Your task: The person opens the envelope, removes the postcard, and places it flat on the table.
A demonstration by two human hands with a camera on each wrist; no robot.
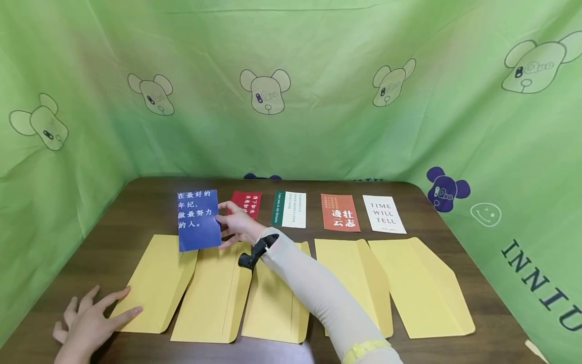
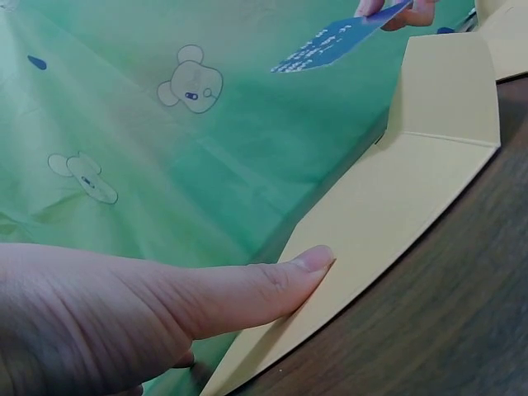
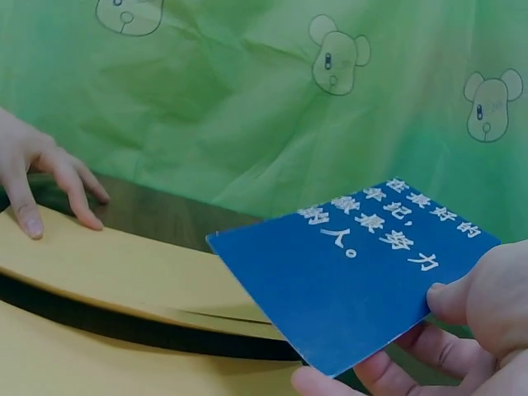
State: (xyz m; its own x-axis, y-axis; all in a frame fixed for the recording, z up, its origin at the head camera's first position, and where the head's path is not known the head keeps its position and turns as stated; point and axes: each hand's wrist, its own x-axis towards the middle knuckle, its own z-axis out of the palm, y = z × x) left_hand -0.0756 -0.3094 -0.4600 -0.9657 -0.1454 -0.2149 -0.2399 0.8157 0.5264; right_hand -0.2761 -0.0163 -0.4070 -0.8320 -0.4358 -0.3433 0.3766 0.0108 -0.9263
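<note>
Between thumb and fingers, my right hand (image 1: pixel 241 225) pinches a blue card (image 1: pixel 198 237) with white Chinese writing by its right edge. The card is raised over the upper end of the leftmost yellow envelope (image 1: pixel 154 283). At that envelope's lower left corner, my left hand (image 1: pixel 91 318) rests with fingers spread, thumb and a fingertip on the paper. The left wrist view has the thumb (image 2: pixel 280 285) lying on the envelope, whose flap (image 2: pixel 450 91) stands unfolded; the other fingers are mostly hidden there. In the right wrist view the blue card (image 3: pixel 355 289) is tilted.
Several more yellow envelopes (image 1: pixel 209 298) lie in a row on the brown wooden table (image 1: pixel 150 202). Behind them lie a red card (image 1: pixel 249 199), a green and white card (image 1: pixel 293 210), an orange card (image 1: pixel 338 212) and a white card (image 1: pixel 384 215). Green cloth (image 1: pixel 204 141) hangs around the table.
</note>
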